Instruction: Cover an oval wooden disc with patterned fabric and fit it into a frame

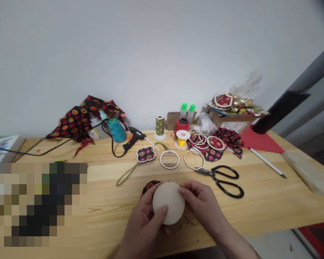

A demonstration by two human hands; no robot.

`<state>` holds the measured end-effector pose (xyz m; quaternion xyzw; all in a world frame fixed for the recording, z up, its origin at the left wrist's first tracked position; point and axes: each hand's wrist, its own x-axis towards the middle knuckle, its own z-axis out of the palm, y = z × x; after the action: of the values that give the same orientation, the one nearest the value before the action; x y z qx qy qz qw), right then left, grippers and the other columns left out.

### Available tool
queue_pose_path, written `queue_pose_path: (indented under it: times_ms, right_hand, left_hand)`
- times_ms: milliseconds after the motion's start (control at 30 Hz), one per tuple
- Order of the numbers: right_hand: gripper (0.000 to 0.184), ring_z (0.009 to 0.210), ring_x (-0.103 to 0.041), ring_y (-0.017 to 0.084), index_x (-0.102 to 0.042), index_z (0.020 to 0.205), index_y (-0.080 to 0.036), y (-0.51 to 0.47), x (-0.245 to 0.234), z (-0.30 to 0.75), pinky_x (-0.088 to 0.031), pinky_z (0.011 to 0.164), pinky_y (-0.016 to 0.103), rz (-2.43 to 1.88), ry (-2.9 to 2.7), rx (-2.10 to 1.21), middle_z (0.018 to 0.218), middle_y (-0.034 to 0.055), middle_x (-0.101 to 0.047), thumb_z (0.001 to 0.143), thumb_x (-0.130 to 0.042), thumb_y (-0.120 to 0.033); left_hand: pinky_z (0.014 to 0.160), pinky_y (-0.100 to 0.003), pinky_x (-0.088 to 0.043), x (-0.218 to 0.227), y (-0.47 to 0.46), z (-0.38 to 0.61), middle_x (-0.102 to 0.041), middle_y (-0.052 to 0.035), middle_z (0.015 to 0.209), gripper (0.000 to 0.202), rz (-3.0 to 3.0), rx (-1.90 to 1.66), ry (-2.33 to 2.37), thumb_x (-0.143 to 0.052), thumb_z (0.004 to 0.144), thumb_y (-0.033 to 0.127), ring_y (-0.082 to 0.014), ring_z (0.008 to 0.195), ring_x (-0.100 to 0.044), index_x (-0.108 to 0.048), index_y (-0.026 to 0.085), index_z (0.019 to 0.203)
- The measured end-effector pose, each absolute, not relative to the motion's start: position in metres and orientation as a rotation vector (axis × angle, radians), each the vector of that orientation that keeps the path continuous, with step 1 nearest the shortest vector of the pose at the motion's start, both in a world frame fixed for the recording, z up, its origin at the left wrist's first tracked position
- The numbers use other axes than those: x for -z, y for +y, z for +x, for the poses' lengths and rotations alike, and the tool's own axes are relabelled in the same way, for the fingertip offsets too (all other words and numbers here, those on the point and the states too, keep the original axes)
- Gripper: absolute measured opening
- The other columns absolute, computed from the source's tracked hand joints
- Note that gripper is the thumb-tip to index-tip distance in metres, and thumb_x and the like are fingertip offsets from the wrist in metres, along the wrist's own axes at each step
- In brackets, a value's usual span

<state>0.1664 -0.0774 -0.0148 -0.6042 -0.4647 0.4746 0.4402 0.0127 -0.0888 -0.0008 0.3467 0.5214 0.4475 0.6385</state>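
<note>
Smooth matt disc (170,198), wooden tabletop (108,216)

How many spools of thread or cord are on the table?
4: a teal cone left of the black glue gun, an olive-green spool right of it, a red spool farther right, and a yellow spool in front of the red one. Others may be hidden.

Left fingers (161,214), right fingers (187,196) hold pale disc (169,199).

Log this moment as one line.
Left hand: holding pale disc, thumb on face | Right hand: at disc's upper right edge | Near: patterned fabric beyond left hand, four-lobed pendant, black-handled scissors
</note>
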Motion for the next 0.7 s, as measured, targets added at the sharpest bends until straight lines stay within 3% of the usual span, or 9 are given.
queue_pose_path:
  times_ms: [233,433,700]
  right_hand:
    - [0.024,0.047,-0.039,0.009,-0.064,0.058,-0.015,-0.079,0.009,0.160,-0.033,0.045,0.020,-1.503,-1.079,-1.125,0.048,-0.0038,-0.051,0.071,-0.061,-0.034]
    - [0.021,0.053,-0.051,0.013,-0.068,0.063,-0.016,-0.081,0.014,0.158,-0.041,0.051,0.022,-1.534,-0.951,-1.012,0.057,0.0014,-0.064,0.066,-0.068,-0.036]
    - [0.021,0.049,-0.042,0.010,-0.055,0.063,-0.018,-0.081,0.021,0.159,-0.035,0.045,0.020,-1.476,-1.083,-0.942,0.052,-0.0042,-0.049,0.077,-0.057,-0.034]
  left_hand:
    - [0.034,-0.018,-0.044,0.005,-0.086,0.010,-0.067,-0.0063,0.072,0.044,0.820,-0.917,1.125,-0.072,0.067,0.038,-0.0140,0.056,-0.055,-0.067,0.011,0.100]
    - [0.036,-0.019,-0.046,0.006,-0.087,0.011,-0.066,-0.0067,0.071,0.042,0.778,-0.920,1.100,-0.072,0.067,0.037,-0.0148,0.059,-0.054,-0.069,0.010,0.099]
    - [0.038,-0.019,-0.046,0.005,-0.087,0.010,-0.067,-0.0078,0.074,0.040,0.693,-0.892,1.035,-0.072,0.069,0.037,-0.0144,0.060,-0.053,-0.070,0.011,0.100]
